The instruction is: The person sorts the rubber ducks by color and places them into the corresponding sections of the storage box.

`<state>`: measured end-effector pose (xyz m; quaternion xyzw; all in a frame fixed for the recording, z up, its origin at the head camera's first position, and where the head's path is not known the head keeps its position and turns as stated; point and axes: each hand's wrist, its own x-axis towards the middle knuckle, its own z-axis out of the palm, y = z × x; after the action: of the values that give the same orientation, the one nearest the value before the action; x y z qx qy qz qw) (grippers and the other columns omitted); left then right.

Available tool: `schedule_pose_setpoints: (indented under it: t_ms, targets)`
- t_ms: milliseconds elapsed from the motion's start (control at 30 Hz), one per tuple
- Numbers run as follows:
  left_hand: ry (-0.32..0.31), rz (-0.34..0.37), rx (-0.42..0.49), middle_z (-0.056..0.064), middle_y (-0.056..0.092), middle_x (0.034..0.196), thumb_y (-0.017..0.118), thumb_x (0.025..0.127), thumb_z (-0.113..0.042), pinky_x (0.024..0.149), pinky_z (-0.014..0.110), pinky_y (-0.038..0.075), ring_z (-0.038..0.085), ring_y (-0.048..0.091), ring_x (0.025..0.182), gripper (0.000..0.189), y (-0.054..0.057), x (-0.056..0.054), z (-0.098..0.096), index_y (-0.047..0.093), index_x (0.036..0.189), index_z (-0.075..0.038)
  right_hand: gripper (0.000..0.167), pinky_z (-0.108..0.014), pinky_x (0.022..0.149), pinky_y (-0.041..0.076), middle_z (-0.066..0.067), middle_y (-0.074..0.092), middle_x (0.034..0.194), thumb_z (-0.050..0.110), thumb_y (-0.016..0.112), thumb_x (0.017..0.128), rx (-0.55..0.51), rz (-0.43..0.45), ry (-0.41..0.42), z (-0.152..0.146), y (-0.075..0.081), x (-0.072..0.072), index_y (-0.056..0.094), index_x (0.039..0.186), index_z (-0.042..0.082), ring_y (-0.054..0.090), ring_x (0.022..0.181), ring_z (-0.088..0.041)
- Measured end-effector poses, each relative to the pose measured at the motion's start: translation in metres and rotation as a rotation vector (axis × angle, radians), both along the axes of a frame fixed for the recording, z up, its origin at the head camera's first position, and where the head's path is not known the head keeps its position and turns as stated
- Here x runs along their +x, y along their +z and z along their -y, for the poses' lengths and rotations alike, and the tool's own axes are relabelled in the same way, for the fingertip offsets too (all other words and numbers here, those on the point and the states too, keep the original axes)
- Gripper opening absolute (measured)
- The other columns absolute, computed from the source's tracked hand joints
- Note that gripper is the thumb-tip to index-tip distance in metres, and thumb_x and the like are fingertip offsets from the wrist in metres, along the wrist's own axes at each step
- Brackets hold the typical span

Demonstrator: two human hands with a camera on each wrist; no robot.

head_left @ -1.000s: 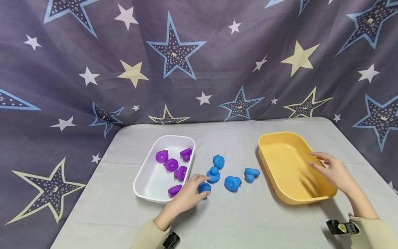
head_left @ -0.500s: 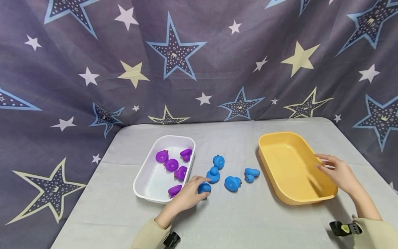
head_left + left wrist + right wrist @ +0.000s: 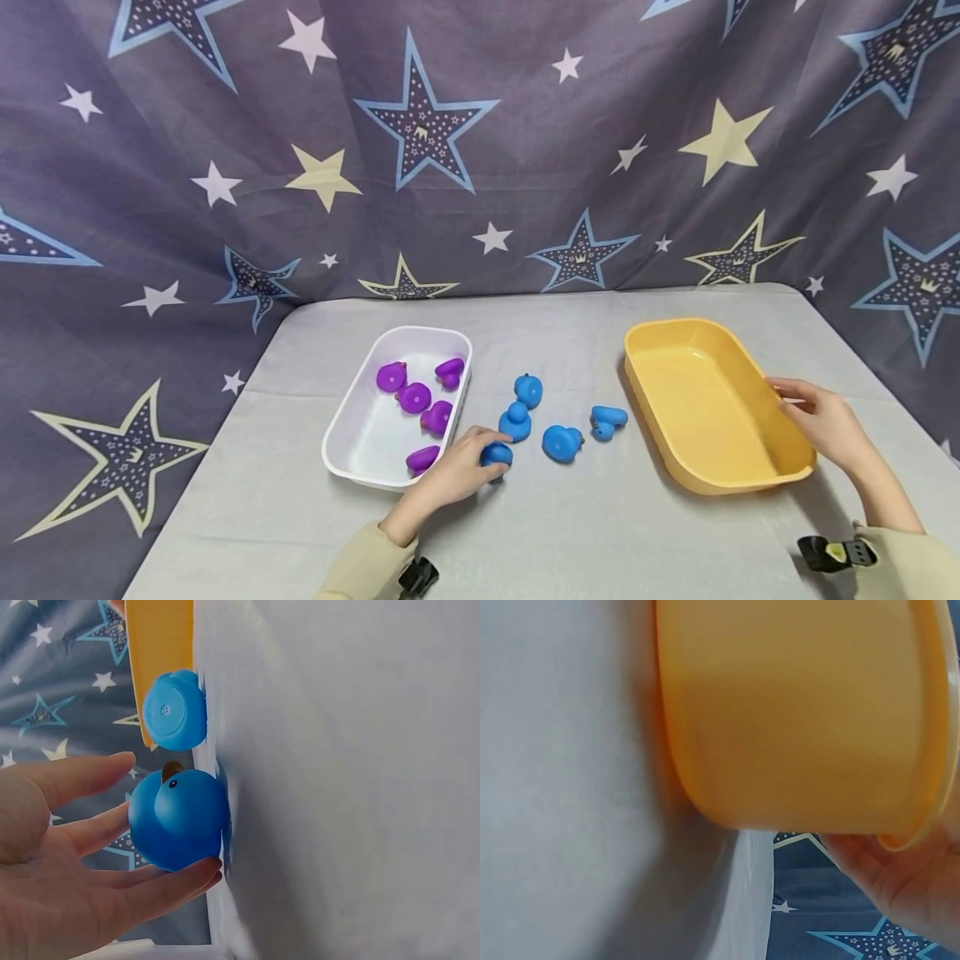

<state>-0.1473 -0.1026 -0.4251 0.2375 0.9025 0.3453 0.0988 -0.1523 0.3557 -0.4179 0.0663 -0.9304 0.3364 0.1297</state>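
A blue rubber duck [image 3: 497, 454] sits on the grey cloth, with my left hand [image 3: 459, 472] reaching around it. In the left wrist view, fingertips [image 3: 202, 871] touch or nearly touch the duck's side, fairly straight, while the thumb [image 3: 112, 772] stands apart from it. My right hand [image 3: 821, 421] is at the right rim of a yellow plastic tub [image 3: 705, 417]. It grips that rim, with one digit [image 3: 855, 859] outside the wall in the right wrist view; the other fingers there are hidden behind the tub.
More blue ducks [image 3: 562, 443] lie between the tub and a white bin [image 3: 348, 421] on the left. Inside the bin are several purple ducks [image 3: 413, 397]. A star-patterned curtain [image 3: 480, 167] hangs behind the table [image 3: 555, 542].
My right hand has moved right and back from above the tub to its right rim. The left hand has barely shifted around the blue duck.
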Motion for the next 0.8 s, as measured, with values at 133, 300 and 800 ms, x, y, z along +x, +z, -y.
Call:
schedule_pose_setpoints:
  t_ms: [133, 300, 800]
  targets:
    - [-0.006, 0.0, -0.004, 0.015, 0.051, 0.11, 0.059, 0.083, -0.013, 0.089, 0.042, 0.038, 0.027, 0.048, 0.103, 0.032, -0.0009, -0.0009, -0.0001, 0.057, 0.112, -0.001, 0.027, -0.005, 0.058, 0.037, 0.0, 0.061, 0.088, 0.001, 0.053, 0.085, 0.003, 0.0, -0.008, -0.0027, -0.0003, 0.0017, 0.054, 0.107, -0.014, 0.04, 0.072, 0.02]
    - [-0.005, -0.003, -0.016, 0.015, 0.052, 0.107, 0.06, 0.082, -0.01, 0.087, 0.043, 0.039, 0.027, 0.048, 0.101, 0.026, -0.0026, -0.0018, -0.0008, 0.059, 0.106, -0.001, 0.028, -0.007, 0.057, 0.038, -0.012, 0.062, 0.089, 0.005, 0.052, 0.087, 0.017, 0.028, -0.025, -0.0031, 0.0008, 0.0031, 0.054, 0.108, -0.013, 0.039, 0.071, 0.021]
    - [0.015, -0.005, -0.038, 0.008, 0.051, 0.095, 0.063, 0.08, -0.008, 0.08, 0.037, 0.041, 0.02, 0.047, 0.088, 0.015, -0.0026, -0.0044, -0.005, 0.062, 0.094, -0.006, 0.033, -0.013, 0.053, 0.04, -0.034, 0.054, 0.103, 0.009, 0.048, 0.09, -0.005, 0.095, -0.083, 0.0006, -0.0012, 0.0075, 0.051, 0.114, -0.013, 0.037, 0.069, 0.02]
